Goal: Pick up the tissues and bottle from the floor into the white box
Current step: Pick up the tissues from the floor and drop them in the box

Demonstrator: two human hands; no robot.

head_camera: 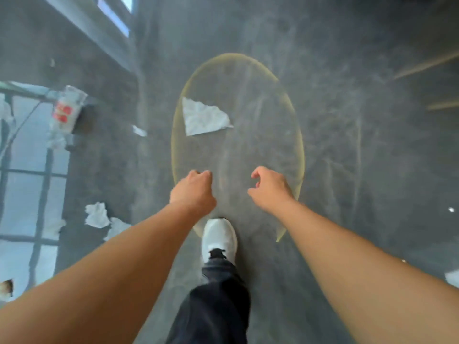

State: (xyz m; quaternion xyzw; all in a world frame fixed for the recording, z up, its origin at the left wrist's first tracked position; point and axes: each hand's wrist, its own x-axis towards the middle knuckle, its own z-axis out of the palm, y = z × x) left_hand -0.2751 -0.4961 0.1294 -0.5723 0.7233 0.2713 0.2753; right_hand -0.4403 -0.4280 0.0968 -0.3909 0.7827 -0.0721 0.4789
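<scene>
A flat white tissue lies on the grey floor inside a yellow oval line. A clear plastic bottle with a red label lies at the left, a crumpled tissue just below it. Two more crumpled tissues lie near my left forearm. A small white scrap sits between bottle and flat tissue. My left hand hangs with fingers curled, holding nothing. My right hand is loosely open, thumb and fingers apart, empty. The white box is not in sight.
My white shoe and dark trouser leg step forward on the oval's near edge. Bright window reflections cover the glossy floor at the left. A wall base runs along the upper left. Pale strips lie at the far right.
</scene>
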